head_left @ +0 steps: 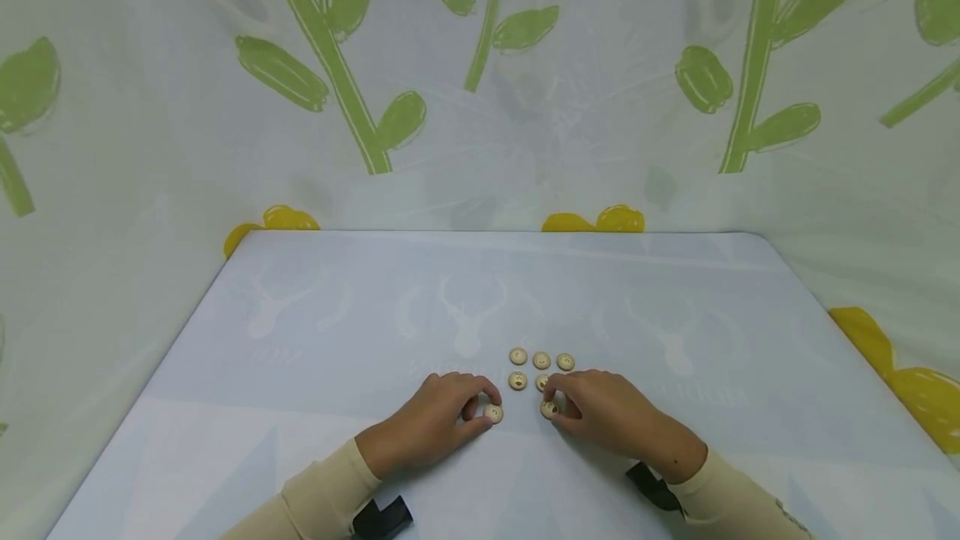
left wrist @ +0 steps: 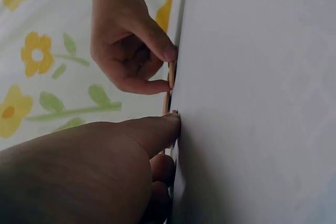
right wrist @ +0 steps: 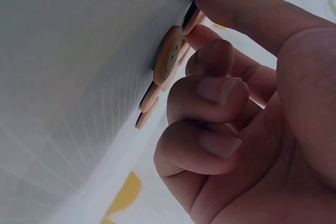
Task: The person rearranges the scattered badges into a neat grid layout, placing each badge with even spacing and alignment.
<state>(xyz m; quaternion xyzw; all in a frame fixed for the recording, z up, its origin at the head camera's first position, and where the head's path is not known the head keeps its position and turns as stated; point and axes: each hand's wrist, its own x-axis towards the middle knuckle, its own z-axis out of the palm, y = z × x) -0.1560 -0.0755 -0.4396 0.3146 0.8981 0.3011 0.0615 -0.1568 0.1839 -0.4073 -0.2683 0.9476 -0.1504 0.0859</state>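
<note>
My left hand [head_left: 438,419] pinches a small round wooden disc [head_left: 492,413] between thumb and forefinger, low on the white tabletop. To its right my right hand [head_left: 611,411] grips another wooden disc [head_left: 550,409] at its edges with thumb and forefinger; dark printed marks show on its face. Three pale discs [head_left: 542,360] lie in a row just beyond the hands. Nearer, a disc with a printed face [head_left: 517,381] lies between the hands, and a neighbouring disc [head_left: 542,382] is partly covered by my right forefinger. In the right wrist view, a disc [right wrist: 168,56] shows facial features close to the curled fingers.
The white table [head_left: 300,332] carries faint deer-head prints and pale triangles. Behind it hangs a white cloth [head_left: 585,123] with green stems and yellow flowers. Black wrist straps [head_left: 384,518] sit at both cuffs, low over the table.
</note>
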